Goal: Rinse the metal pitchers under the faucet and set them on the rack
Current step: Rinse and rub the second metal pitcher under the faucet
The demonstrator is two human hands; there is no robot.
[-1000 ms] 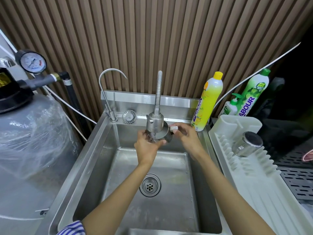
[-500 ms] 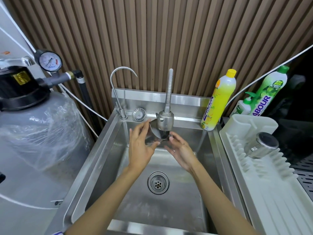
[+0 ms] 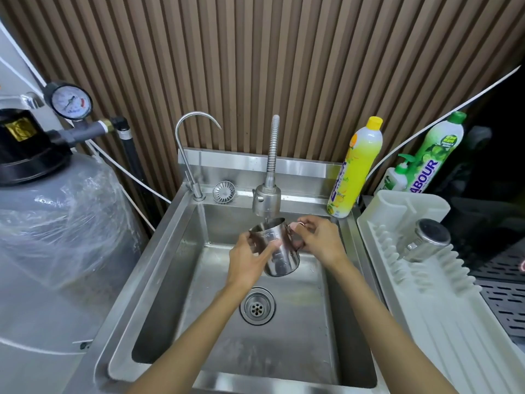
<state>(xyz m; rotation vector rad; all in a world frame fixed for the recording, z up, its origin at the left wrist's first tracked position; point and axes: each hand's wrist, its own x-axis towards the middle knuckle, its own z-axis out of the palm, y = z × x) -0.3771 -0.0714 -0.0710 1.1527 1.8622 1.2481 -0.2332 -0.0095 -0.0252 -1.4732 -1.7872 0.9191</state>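
Observation:
A shiny metal pitcher point(image 3: 279, 253) is held over the steel sink point(image 3: 181, 251), mouth up and tilted toward the flexible faucet head point(image 3: 266, 201) just above its rim. My left hand point(image 3: 250, 260) wraps the pitcher's left side. My right hand point(image 3: 319, 240) grips its handle on the right. A thin stream of water falls from the faucet into the pitcher. A second metal pitcher point(image 3: 424, 241) lies upside down at the back of the white dish rack point(image 3: 426, 308) to the right of the sink.
A slim gooseneck tap point(image 3: 189, 155) stands at the sink's back left. Yellow point(image 3: 356, 166) and green point(image 3: 437, 155) detergent bottles stand behind the rack. A plastic-wrapped filter tank point(image 3: 56, 223) with a pressure gauge point(image 3: 71, 102) fills the left. The drain point(image 3: 257, 306) sits mid-basin.
The pitcher has turned from tilted on its side under the faucet to mouth up. My right hand has moved from under it to its handle, and my left hand has shifted down its side.

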